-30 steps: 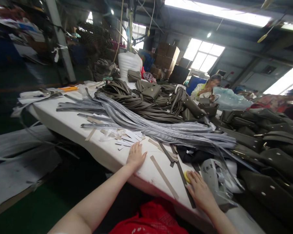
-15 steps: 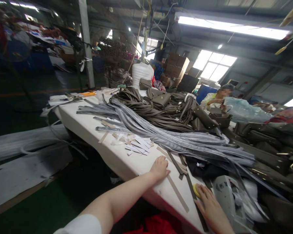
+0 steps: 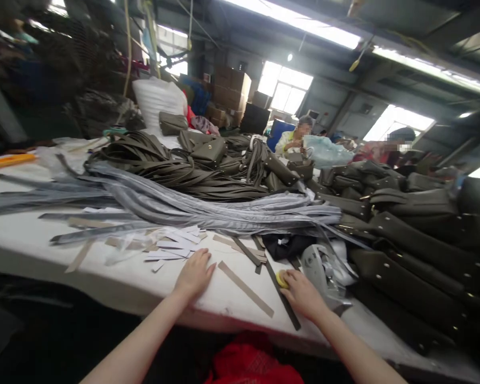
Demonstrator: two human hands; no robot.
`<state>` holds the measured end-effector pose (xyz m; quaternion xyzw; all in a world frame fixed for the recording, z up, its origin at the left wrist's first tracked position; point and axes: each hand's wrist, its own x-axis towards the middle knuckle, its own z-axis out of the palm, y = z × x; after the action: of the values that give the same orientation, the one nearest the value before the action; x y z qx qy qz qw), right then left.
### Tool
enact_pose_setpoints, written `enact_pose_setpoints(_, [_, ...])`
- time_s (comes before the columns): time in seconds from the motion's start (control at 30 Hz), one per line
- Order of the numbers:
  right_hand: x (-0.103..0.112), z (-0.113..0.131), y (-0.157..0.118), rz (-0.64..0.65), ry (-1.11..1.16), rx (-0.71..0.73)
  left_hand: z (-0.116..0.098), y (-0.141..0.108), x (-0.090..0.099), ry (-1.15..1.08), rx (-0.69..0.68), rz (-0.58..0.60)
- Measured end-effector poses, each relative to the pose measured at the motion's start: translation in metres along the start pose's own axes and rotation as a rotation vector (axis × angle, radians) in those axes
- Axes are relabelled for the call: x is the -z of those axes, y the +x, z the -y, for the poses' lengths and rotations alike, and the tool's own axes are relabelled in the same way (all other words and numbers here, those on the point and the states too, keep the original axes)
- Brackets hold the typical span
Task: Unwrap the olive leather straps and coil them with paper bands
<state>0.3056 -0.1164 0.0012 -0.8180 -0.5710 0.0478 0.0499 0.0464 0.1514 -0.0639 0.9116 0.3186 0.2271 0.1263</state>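
Observation:
My left hand (image 3: 194,274) lies low over the table, fingers stretched out, at the near edge of a pile of white paper strips (image 3: 174,248). To its right, a tan strip (image 3: 246,289) lies by itself on the white tabletop. My right hand (image 3: 302,293) has its fingertips curled on a small round yellow object (image 3: 281,278), which looks like a roll of tape. A long dark strip (image 3: 286,304) runs beside and partly under that hand. Above the two hands, shorter dark and tan strips (image 3: 250,253) overlap one another.
Long grey strips (image 3: 208,213) and dark straps (image 3: 164,170) are heaped across the table (image 3: 20,240). A white device (image 3: 318,266) stands right of my right hand. Dark bag pieces (image 3: 416,256) fill the right side. Two people sit farther back.
The view has swung to the right. My left hand has moved away from the tan strip to the white strips. My right hand's fingers have curled more over the yellow object.

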Motion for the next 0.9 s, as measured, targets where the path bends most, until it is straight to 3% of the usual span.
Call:
enact_pose_setpoints(0.17, [0.030, 0.008, -0.005, -0.004, 0.051, -0.041, 0.003, 0.002, -0.004, -0.015, -0.037, -0.046])
enact_pose_setpoints(0.27, [0.043, -0.001, -0.011, -0.034, 0.050, -0.086, 0.005, 0.005, -0.004, 0.001, -0.036, -0.029])
enact_pose_setpoints(0.37, [0.064, -0.029, -0.014, -0.110, 0.036, -0.226, 0.007, 0.006, -0.003, 0.015, -0.036, -0.006])
enact_pose_setpoints(0.53, [0.098, -0.097, -0.006, -0.226, -0.008, -0.572, 0.007, 0.007, -0.003, 0.037, -0.036, -0.001])
enact_pose_setpoints(0.73, [0.097, -0.140, 0.025, -0.197, -0.080, -0.875, 0.006, 0.008, -0.005, 0.031, -0.019, -0.019])
enact_pose_setpoints(0.9, [0.094, -0.153, 0.056, -0.143, -0.110, -0.961, 0.005, 0.008, -0.004, 0.023, -0.007, -0.018])
